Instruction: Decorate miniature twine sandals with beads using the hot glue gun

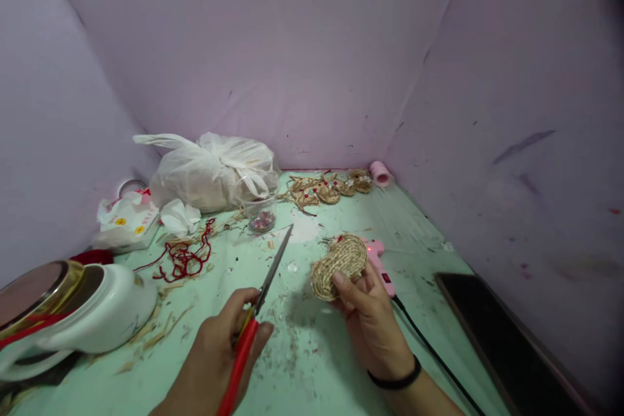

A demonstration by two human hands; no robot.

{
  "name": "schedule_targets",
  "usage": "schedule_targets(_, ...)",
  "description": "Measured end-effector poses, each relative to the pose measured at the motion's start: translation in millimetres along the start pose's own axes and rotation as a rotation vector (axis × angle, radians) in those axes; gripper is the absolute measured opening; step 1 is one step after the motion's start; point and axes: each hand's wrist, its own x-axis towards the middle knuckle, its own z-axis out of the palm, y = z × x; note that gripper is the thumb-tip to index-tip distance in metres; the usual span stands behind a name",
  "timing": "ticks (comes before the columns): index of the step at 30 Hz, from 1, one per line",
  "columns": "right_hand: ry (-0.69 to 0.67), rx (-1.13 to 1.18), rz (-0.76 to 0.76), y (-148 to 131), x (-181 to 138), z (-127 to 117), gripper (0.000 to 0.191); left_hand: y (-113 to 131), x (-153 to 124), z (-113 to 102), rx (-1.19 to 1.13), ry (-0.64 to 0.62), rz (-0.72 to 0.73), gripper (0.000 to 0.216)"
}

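Note:
My left hand [229, 338] is closed around a pair of scissors [242, 361] with red handles, the closed blades pointing up and away over the table. In my right hand [373, 318], which wears a dark band at the wrist, is an oval coil of braided straw [340, 266], pinched between thumb and fingers and lifted above the table. Just behind that hand a pink glue gun [383, 266] lies with a red light showing; its black cord runs toward the lower right. The straw piece hides part of the glue gun.
Finished-looking straw ornaments [329, 192] lie at the back, by a pink spool [381, 173]. A tied plastic bag [219, 172], a clear cup of beads [262, 218], tangled red yarn [188, 260], a tissue pack [127, 224] and a white pot [121, 302] stand left. A dark flat slab [497, 344] lies right.

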Motion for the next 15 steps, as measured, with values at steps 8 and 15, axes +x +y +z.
schedule_targets(8, -0.107, 0.015, -0.016, 9.6, -3.9, 6.4, 0.059, -7.4, -6.9, 12.6, 0.613, 0.137, 0.341, 0.048)
schedule_targets(15, -0.042, -0.03, -0.034, 23.3, -18.9, 11.3, 0.065, 0.3, -10.5, 27.0, 0.893, 0.256, 0.439, 0.05)
